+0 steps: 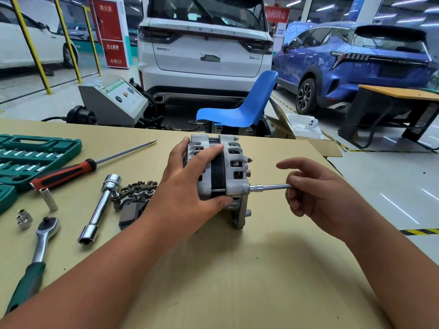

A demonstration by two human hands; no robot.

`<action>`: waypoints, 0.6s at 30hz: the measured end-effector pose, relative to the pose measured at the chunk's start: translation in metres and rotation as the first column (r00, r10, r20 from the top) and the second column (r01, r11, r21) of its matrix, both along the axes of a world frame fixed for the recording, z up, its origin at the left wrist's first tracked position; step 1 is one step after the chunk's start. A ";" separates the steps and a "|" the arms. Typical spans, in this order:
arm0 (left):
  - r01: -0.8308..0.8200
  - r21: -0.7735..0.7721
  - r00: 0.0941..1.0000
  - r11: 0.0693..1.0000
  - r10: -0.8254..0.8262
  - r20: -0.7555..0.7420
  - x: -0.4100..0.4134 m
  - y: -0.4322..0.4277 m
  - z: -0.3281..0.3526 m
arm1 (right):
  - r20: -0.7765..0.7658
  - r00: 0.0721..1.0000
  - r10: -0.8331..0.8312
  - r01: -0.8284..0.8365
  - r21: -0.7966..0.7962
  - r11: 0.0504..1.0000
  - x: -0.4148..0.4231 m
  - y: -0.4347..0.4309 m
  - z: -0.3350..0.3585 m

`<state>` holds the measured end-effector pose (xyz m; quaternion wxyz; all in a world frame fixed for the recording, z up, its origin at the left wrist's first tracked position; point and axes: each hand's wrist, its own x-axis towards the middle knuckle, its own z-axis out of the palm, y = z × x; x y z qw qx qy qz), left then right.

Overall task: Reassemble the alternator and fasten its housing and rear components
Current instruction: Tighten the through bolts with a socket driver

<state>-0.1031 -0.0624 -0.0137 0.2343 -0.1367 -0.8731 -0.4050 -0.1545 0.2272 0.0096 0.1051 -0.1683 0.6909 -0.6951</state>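
Grey alternator (234,176) at tabletop's (213,269) far edge, clasped by left hand (187,186) fingers (211,150); right hand (316,195) fingers (293,182) pinching extension (270,187).

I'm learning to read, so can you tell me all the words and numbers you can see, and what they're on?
"X" and then a blurred mark: badge on the back of the white car.
Red cabinet: white Chinese signs, too blurred to read.
Red banner: too blurred.
Blue car, rear lettering: too blurred.
Grey machine, panel labels: too small.
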 end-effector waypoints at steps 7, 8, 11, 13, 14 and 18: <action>0.005 0.004 1.000 1.000 -0.005 0.006 0.001 0.000 0.000 | 0.028 0.998 -0.056 0.055 0.048 0.997 -0.003 -0.002 -0.005; 0.003 0.002 1.000 1.000 -0.003 0.009 0.001 0.000 0.001 | 0.027 0.998 -0.054 0.053 0.047 0.998 -0.003 -0.002 -0.005; 0.000 -0.001 1.000 1.000 0.000 0.019 0.002 0.000 0.002 | 0.017 1.000 -0.009 0.009 0.048 0.999 -0.001 -0.002 -0.003; -0.003 -0.004 1.000 1.000 0.003 0.022 0.002 0.000 0.002 | 0.018 0.999 0.028 -0.028 0.032 0.999 0.000 0.000 -0.001; -0.005 -0.007 1.000 1.000 0.005 0.023 0.002 0.000 0.002 | 0.019 0.999 0.041 -0.042 0.017 0.999 0.000 0.001 -0.001; -0.006 -0.006 1.000 1.000 0.006 0.030 0.001 0.000 0.002 | -0.011 0.999 0.032 -0.032 0.012 0.999 0.001 0.001 0.000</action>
